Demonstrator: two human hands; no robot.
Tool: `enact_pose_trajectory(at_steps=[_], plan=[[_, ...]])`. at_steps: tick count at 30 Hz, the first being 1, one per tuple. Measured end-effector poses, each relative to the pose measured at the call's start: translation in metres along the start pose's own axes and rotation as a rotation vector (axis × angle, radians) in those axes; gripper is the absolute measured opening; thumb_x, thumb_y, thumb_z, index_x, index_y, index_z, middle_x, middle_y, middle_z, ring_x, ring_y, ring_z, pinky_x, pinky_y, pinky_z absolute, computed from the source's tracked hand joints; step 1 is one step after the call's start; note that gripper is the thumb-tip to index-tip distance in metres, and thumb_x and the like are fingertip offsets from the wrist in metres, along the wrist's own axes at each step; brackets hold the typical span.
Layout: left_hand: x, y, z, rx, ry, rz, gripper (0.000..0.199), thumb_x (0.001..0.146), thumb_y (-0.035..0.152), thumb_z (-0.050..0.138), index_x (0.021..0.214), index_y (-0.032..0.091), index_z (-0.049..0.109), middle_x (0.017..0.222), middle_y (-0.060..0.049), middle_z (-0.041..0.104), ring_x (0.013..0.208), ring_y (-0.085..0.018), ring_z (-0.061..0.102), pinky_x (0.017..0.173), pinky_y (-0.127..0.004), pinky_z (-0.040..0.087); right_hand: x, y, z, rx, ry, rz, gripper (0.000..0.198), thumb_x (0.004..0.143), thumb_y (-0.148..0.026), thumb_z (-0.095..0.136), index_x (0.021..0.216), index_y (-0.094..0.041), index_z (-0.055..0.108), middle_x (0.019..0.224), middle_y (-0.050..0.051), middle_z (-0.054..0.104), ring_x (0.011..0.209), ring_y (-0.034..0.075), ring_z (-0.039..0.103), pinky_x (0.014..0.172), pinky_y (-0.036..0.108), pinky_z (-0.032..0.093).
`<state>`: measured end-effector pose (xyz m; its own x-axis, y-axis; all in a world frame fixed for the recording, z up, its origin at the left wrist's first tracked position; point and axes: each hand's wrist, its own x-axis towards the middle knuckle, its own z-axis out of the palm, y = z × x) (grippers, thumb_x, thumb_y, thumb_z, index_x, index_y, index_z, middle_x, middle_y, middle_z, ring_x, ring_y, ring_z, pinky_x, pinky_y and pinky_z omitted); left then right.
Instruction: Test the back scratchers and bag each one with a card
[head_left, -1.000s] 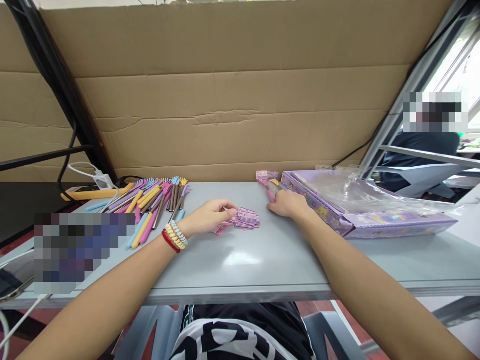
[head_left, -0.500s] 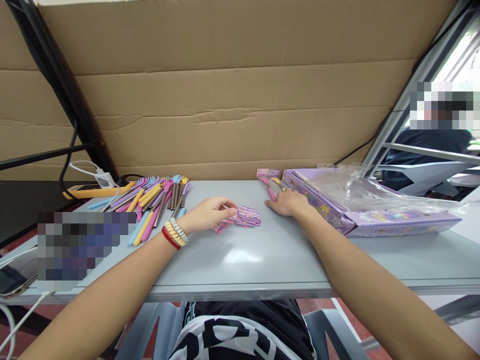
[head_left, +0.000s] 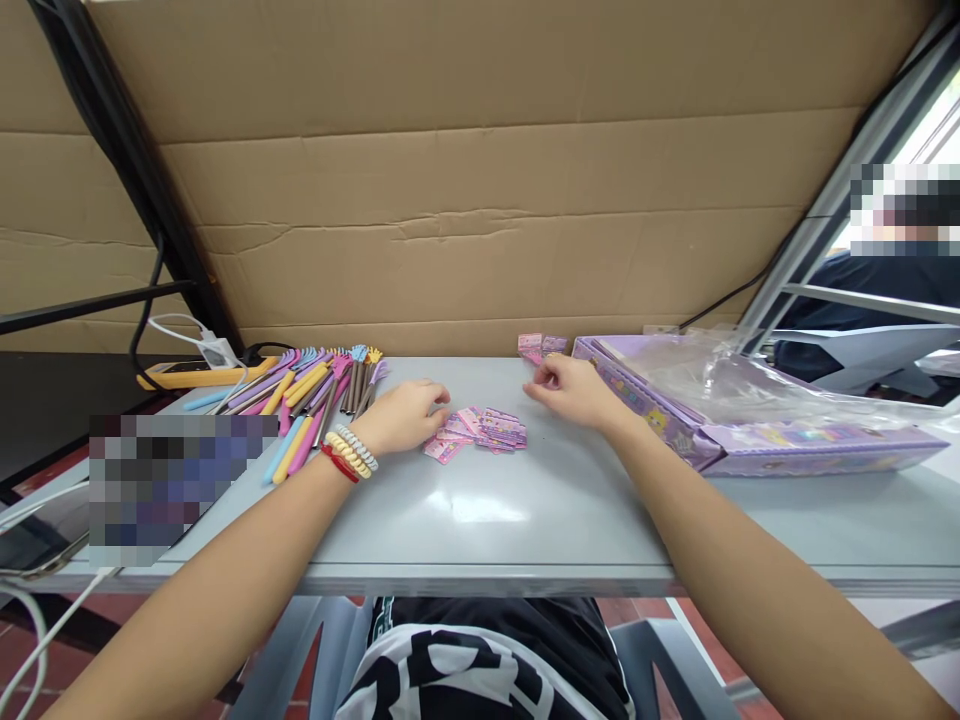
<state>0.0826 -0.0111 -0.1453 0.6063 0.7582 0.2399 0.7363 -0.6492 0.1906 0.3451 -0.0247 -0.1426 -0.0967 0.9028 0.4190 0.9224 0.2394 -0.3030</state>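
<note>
My left hand (head_left: 403, 416) hovers at the left edge of a loose pile of small pink printed cards (head_left: 480, 430), thumb and fingers apart, holding nothing that I can see. Just left of it lies a heap of back scratchers (head_left: 311, 390) with coloured handles, metal rods and small hand-shaped heads. My right hand (head_left: 574, 390) is beside the purple box, its fingers curved and a gap showing between thumb and forefinger. Beyond its fingertips are pink cards (head_left: 531, 345) with a pink piece against them; my hand hides what lies below.
The purple printed box (head_left: 810, 447), with clear plastic film (head_left: 697, 375) over it, stands at the right. Cardboard (head_left: 480, 240) walls the back. On the left are a yellow-edged device (head_left: 169, 379), a white plug (head_left: 216, 350) and cables. A seated person (head_left: 885, 290) is beyond the right frame.
My left hand has drawn back left from the cards, which are more spread out. My right hand has lifted off the pink and yellow handles and come slightly nearer. The view has shifted a little.
</note>
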Motion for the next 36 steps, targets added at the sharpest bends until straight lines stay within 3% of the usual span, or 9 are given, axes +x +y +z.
enact_pose_trajectory(at_steps=[3, 7, 20, 23, 26, 30, 33, 36], plan=[[0.001, 0.001, 0.004, 0.007, -0.109, 0.05, 0.038, 0.087, 0.034, 0.039, 0.11, 0.015, 0.063, 0.109, -0.012, 0.063, 0.097, -0.024, 0.059, 0.085, -0.031, 0.043, -0.003, -0.009, 0.01, 0.059, -0.171, -0.133, 0.019, 0.073, -0.036, 0.056, 0.075, -0.017, 0.059, 0.08, 0.004, 0.064, 0.073, 0.016, 0.054, 0.065, 0.026, 0.039], [0.001, 0.002, 0.008, 0.054, -0.2, 0.096, 0.038, 0.088, 0.032, 0.037, 0.112, 0.018, 0.062, 0.103, -0.01, 0.062, 0.095, -0.023, 0.059, 0.084, -0.031, 0.043, -0.005, -0.019, 0.017, 0.064, -0.321, -0.185, 0.026, 0.074, -0.042, 0.058, 0.08, -0.017, 0.063, 0.086, 0.006, 0.066, 0.075, 0.016, 0.056, 0.064, 0.026, 0.04], [0.0, 0.003, 0.007, 0.084, -0.222, 0.122, 0.032, 0.086, 0.036, 0.04, 0.102, 0.02, 0.063, 0.098, -0.008, 0.061, 0.091, -0.022, 0.059, 0.079, -0.031, 0.044, -0.005, -0.013, 0.007, 0.036, -0.25, -0.163, 0.027, 0.075, -0.038, 0.058, 0.088, -0.015, 0.065, 0.089, 0.006, 0.067, 0.079, 0.017, 0.059, 0.066, 0.026, 0.041], [-0.001, 0.003, 0.006, 0.076, -0.224, 0.12, 0.032, 0.087, 0.039, 0.039, 0.094, 0.019, 0.063, 0.096, -0.009, 0.06, 0.089, -0.022, 0.059, 0.077, -0.031, 0.044, -0.004, -0.01, 0.001, -0.019, -0.177, -0.116, 0.026, 0.076, -0.037, 0.056, 0.088, -0.016, 0.065, 0.087, 0.006, 0.067, 0.077, 0.017, 0.059, 0.066, 0.026, 0.04], [-0.002, 0.002, 0.005, 0.066, -0.225, 0.117, 0.034, 0.087, 0.04, 0.039, 0.099, 0.019, 0.063, 0.099, -0.009, 0.06, 0.091, -0.022, 0.059, 0.08, -0.031, 0.044, -0.004, -0.008, -0.011, -0.093, -0.07, -0.029, 0.021, 0.076, -0.033, 0.054, 0.083, -0.017, 0.065, 0.082, 0.005, 0.067, 0.074, 0.017, 0.059, 0.064, 0.026, 0.039], [-0.002, 0.003, 0.004, 0.055, -0.233, 0.119, 0.034, 0.087, 0.04, 0.038, 0.094, 0.018, 0.063, 0.098, -0.009, 0.06, 0.09, -0.022, 0.059, 0.08, -0.031, 0.044, -0.005, 0.004, -0.034, -0.18, 0.126, 0.219, 0.022, 0.077, -0.035, 0.049, 0.08, -0.02, 0.064, 0.08, 0.005, 0.068, 0.075, 0.02, 0.059, 0.059, 0.028, 0.037], [-0.002, 0.003, 0.003, 0.046, -0.234, 0.126, 0.033, 0.087, 0.04, 0.038, 0.09, 0.018, 0.062, 0.096, -0.009, 0.06, 0.089, -0.021, 0.059, 0.081, -0.031, 0.044, -0.005, 0.023, -0.049, -0.281, 0.262, 0.397, 0.029, 0.076, -0.035, 0.048, 0.089, -0.017, 0.066, 0.092, 0.011, 0.068, 0.085, 0.025, 0.06, 0.062, 0.03, 0.039], [-0.002, 0.003, 0.003, 0.043, -0.235, 0.131, 0.032, 0.088, 0.041, 0.038, 0.09, 0.019, 0.061, 0.096, -0.008, 0.06, 0.089, -0.021, 0.059, 0.082, -0.031, 0.043, -0.006, 0.042, -0.054, -0.372, 0.232, 0.485, 0.04, 0.075, -0.037, 0.05, 0.102, -0.013, 0.066, 0.102, 0.015, 0.066, 0.096, 0.03, 0.058, 0.069, 0.034, 0.042]])
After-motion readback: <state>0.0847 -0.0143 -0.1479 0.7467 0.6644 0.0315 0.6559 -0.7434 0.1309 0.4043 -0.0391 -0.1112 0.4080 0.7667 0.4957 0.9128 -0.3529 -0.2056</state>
